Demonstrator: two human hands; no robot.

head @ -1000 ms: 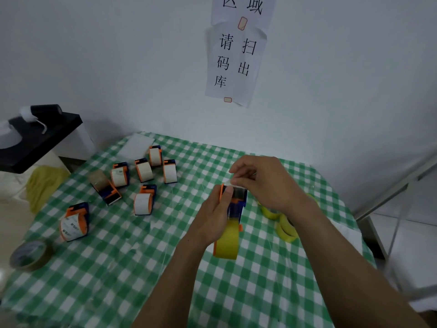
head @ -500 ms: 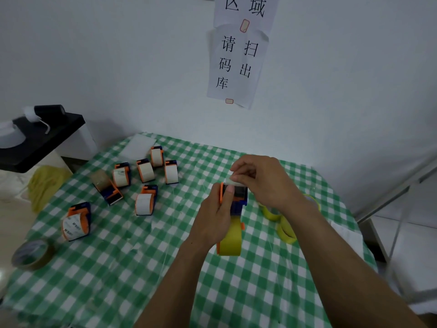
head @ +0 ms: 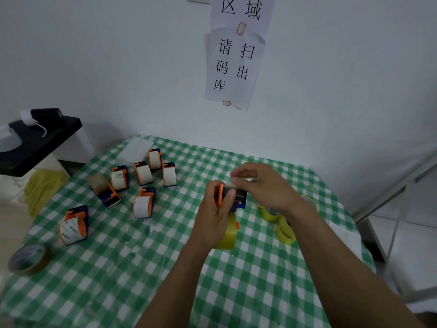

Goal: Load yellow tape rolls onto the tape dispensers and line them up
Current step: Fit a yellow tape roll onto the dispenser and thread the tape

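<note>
- Threading tape: left hand (head: 216,216) grips the orange-blue tape dispenser (head: 233,197), yellow tape roll (head: 227,235) loaded beneath.
- Right hand (head: 262,185) fingers (head: 238,175) pinch the tape end above the dispenser.
- Next, likely: set it beside the white-roll dispensers (head: 144,172) left of it.

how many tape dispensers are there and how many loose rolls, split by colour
dispensers lying on the table, white or clear tape: 7
dispenser held in the left hand, loaded with a yellow roll: 1
loose yellow rolls, partly hidden behind the right hand and arm: at least 2
loose brown roll: 1
total: 8 dispensers, at least 3 loose rolls
</note>
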